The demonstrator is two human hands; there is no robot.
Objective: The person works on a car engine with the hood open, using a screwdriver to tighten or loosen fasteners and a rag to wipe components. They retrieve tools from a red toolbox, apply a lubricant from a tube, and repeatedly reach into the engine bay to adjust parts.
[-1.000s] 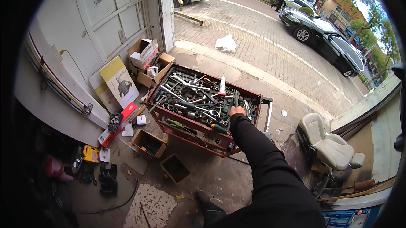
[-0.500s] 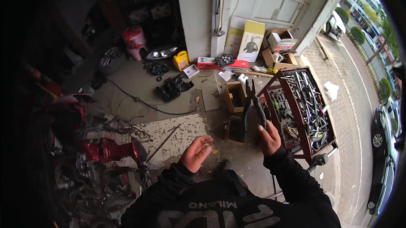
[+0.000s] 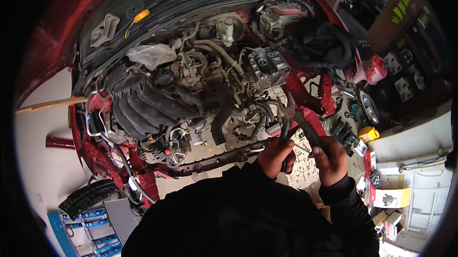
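A pair of long-nose pliers with dark green handles points away from me over the front of a car's open engine bay. My left hand is closed round one handle and my right hand grips the other, with the handles spread apart. The jaws are hard to make out against the hoses and metal behind them. Beyond the pliers are a thick black hose, a grey metal housing and a black ribbed cover.
The red front crossmember runs before my body. A clear plastic bag and an orange-yellow part lie on the bay. A pink-red stool, a headlight and a yellow jug stand at the right.
I have turned from the tool trolley and doorway to the engine bay. The pliers were in my right hand alone; now my left hand, formerly bare, holds a handle too.
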